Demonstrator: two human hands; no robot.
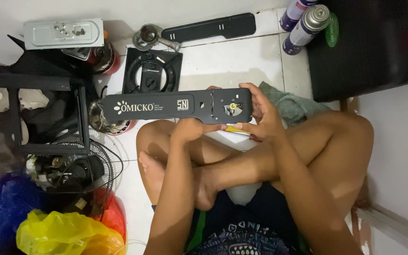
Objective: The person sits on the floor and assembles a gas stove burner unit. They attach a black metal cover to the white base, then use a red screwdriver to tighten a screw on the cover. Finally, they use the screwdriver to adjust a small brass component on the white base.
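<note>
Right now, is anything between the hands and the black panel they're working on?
Nothing visible. Both hands already touch the black panel: the left hand grips its lower edge, the right hand wraps its right end beside the yellow knob.

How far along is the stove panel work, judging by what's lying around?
Done, by the look of it: the stove is stripped, with its black burner tray, grey metal plate and black strip lying apart on the floor. In hand: the left hand and right hand hold the long black front panel at its knob end. Left: nothing is rejoined yet.
</note>
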